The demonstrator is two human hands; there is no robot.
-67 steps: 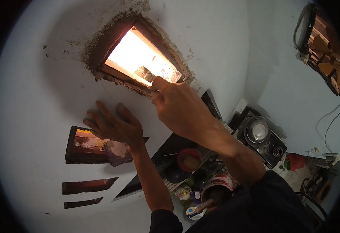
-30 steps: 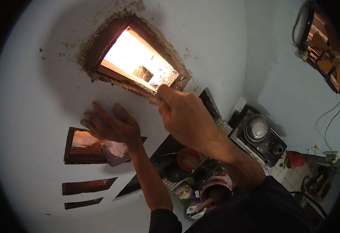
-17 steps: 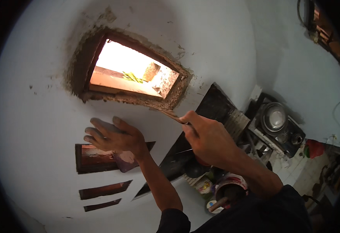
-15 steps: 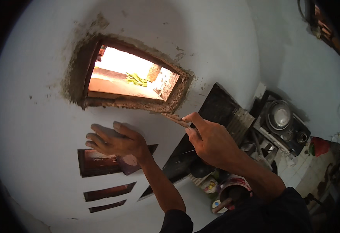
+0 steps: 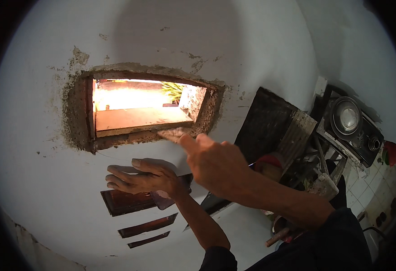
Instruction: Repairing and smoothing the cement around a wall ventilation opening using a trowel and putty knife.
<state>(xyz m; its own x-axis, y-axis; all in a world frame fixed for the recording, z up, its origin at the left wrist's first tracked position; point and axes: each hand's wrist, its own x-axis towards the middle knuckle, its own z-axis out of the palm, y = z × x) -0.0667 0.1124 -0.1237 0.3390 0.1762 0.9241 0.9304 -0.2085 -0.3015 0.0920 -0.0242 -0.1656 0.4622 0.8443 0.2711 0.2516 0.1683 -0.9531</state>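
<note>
A small pointed trowel (image 5: 171,134), its blade coated with mortar, is gripped in my right hand (image 5: 216,165). The tip meets the rough mortar edge (image 5: 139,137) along the bottom of a small window opening (image 5: 143,118). My fingers hide the handle. Below the opening, my left hand (image 5: 146,178) is stretched out at the white wall (image 5: 71,194), fingers extended and nothing in it. Whether the palm presses on the wall I cannot tell. Mortar, rough and brown-grey, borders the opening on all sides.
Under my left hand are dark slot openings (image 5: 148,225) in the wall. To the right stand a dark board (image 5: 263,119) and a stove (image 5: 372,144) with a round metal pan (image 5: 346,118) on it. A red cloth (image 5: 392,152) lies beyond, beside white tiles (image 5: 365,192).
My right hand has moved left along the bottom edge with the trowel, from the lower right corner toward the middle. My left hand stays extended below. The view has turned and shifted.
</note>
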